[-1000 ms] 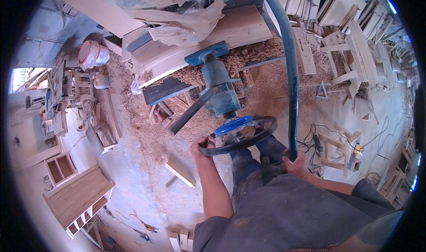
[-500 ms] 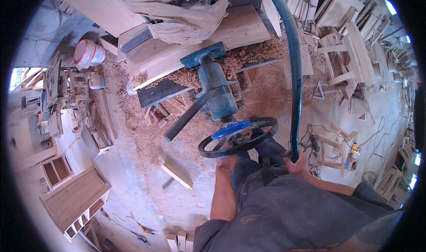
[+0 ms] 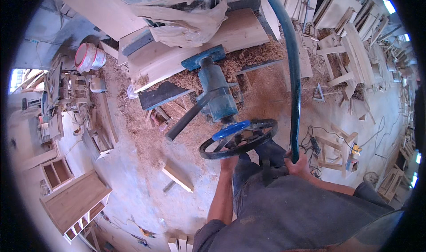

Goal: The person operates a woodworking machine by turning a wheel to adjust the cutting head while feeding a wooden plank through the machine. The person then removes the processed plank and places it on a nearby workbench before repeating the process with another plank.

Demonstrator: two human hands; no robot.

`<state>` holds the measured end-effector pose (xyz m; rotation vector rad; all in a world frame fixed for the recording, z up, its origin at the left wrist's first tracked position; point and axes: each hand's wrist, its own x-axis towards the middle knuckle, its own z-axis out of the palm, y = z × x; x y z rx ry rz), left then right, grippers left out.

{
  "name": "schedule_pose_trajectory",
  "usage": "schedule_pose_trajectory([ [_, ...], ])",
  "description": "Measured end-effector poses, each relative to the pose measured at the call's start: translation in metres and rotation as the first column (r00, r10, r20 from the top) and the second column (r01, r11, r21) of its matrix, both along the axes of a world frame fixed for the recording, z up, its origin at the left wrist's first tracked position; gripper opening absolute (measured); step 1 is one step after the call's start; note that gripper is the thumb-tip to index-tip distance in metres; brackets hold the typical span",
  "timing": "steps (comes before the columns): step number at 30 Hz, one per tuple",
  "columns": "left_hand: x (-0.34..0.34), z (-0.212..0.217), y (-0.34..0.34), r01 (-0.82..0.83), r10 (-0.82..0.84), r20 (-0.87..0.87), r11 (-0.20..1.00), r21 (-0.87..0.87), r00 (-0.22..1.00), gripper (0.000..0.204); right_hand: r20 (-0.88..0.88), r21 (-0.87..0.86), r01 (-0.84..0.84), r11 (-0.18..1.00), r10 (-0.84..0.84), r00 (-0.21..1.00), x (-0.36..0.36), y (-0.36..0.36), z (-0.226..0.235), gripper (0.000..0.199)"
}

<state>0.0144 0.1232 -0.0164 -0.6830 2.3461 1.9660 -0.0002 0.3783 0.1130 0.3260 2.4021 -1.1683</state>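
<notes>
A black handwheel [image 3: 265, 138] with a blue hub ring [image 3: 231, 130] sits at the near end of a blue-green machine cylinder [image 3: 217, 92]. My left hand [image 3: 228, 163] is at the wheel's near left rim; the rim hides its fingers, so its grip does not show. Further right, my right hand [image 3: 298, 164] is closed around the lower end of a long, curved dark green lever [image 3: 294, 70]. A thick dark handle [image 3: 188, 118] slants out from the cylinder toward the lower left. Beyond the cylinder lies a pale wooden board [image 3: 242, 34].
Wood shavings [image 3: 262, 85] cover the machine base and floor. A wood block [image 3: 178, 177] lies at left of my legs, near a wooden cabinet [image 3: 75, 198]. A white-and-red bucket [image 3: 91, 57] stands far left. Wooden frames [image 3: 333, 152] and cables are at right.
The handwheel's spokes stand at a different angle. My left hand has shifted slightly and less of it shows through the wheel. My right hand stays on the lever.
</notes>
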Motion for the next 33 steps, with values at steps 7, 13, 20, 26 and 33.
schedule_pose_trajectory([
  [7, 0.015, -0.003, -0.017, -0.494, 0.398, 0.293, 0.693, 0.525, 0.869, 0.033, 0.028, 0.023, 0.031, 0.999, -0.032, 0.999, -0.004, -0.006, 0.007, 0.024],
  [13, -0.024, 0.081, -0.083, -0.773, 0.619, 0.654, -0.116, 0.623, 0.435, 0.02, 0.013, -0.017, -0.011, 1.0, 0.011, 1.0, 0.0, 0.003, -0.006, 0.022],
  [20, -0.036, 0.045, -0.089, -0.8, 0.628, 0.629, -0.017, 0.599, 0.458, 0.017, 0.01, -0.053, 0.024, 0.998, -0.023, 1.0, -0.002, 0.002, -0.004, 0.021],
  [26, -0.029, 0.027, -0.095, -0.763, 0.566, 0.65, -0.056, 0.644, 0.507, 0.017, 0.015, -0.031, 0.01, 0.999, -0.01, 1.0, 0.003, 0.01, -0.016, 0.021],
  [33, -0.024, -0.001, -0.101, -0.719, 0.536, 0.668, -0.152, 0.678, 0.516, 0.018, -0.013, -0.007, -0.002, 1.0, 0.002, 1.0, -0.003, 0.006, -0.003, 0.021],
])
